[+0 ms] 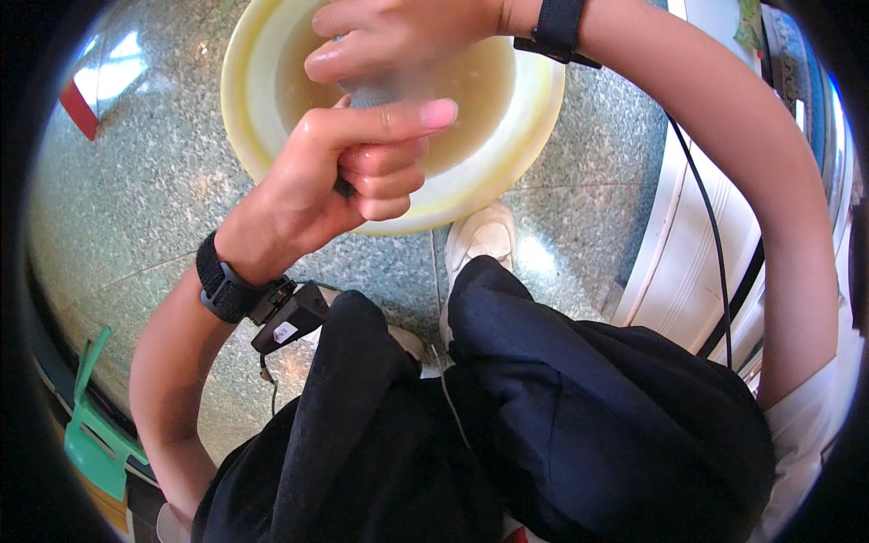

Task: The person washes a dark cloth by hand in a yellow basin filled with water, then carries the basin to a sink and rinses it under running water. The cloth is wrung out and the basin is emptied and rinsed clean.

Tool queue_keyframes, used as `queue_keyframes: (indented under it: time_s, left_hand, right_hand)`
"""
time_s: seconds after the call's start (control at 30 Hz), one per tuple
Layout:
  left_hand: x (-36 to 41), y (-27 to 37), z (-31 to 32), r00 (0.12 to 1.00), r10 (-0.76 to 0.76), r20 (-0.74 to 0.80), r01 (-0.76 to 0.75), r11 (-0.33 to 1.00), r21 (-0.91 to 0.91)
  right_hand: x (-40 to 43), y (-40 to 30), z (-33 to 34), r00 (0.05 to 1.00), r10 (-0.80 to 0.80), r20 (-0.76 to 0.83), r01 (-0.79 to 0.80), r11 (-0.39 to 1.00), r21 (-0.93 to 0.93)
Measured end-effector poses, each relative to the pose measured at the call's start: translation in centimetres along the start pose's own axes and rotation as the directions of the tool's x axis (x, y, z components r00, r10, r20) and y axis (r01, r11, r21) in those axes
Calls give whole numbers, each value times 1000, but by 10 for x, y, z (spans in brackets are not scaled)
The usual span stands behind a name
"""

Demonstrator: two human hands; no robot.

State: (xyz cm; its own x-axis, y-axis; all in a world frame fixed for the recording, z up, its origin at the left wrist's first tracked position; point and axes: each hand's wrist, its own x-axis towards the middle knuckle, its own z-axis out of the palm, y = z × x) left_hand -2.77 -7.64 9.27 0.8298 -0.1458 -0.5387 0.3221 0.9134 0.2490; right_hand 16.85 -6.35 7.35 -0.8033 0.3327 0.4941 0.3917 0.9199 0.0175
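Both hands are over a round basin with a pale yellow rim and murky brownish water inside. My left hand looks wet; its fingers are curled tightly, and the thumb points right. Between the hands shows a grey, soft-looking item, blurred and mostly covered, perhaps a cloth. A dark bit of it also appears below the left fingers. My right hand grips the same item from above, close to the left thumb, and is blurred. The top of the right hand and the far rim are cut off by the picture's edge.
The basin stands on a speckled, glossy tile floor, just beyond a light shoe. A black device is strapped to my left wrist. White ridged panelling and a black cable run along the right. A green plastic piece is at lower left.
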Motion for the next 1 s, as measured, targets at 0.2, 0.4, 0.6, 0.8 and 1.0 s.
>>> queue_keyframes:
  time_s: [0.2, 0.4, 0.6, 0.8, 1.0]
  left_hand:
    - [3, 3, -1, 991, 16, 129, 16, 971, -240]
    - [8, 7, -1, 942, 182, 282, -50, 907, -418]
    - [12, 10, 3, 909, 244, 337, -70, 888, -454]
    - [16, 12, 2, 873, 285, 395, -62, 870, -490]
    - [13, 11, -2, 878, 285, 384, -69, 870, -489]
  right_hand:
    - [4, 4, -2, 998, 29, -56, -29, 1000, -1]
    - [0, 6, 2, 962, 163, -220, -170, 985, -11]
    - [0, 5, 7, 922, 231, -311, -247, 969, -11]
    - [0, 4, 6, 905, 276, -325, -279, 959, 39]
    - [1, 4, 13, 911, 262, -317, -276, 961, 2]
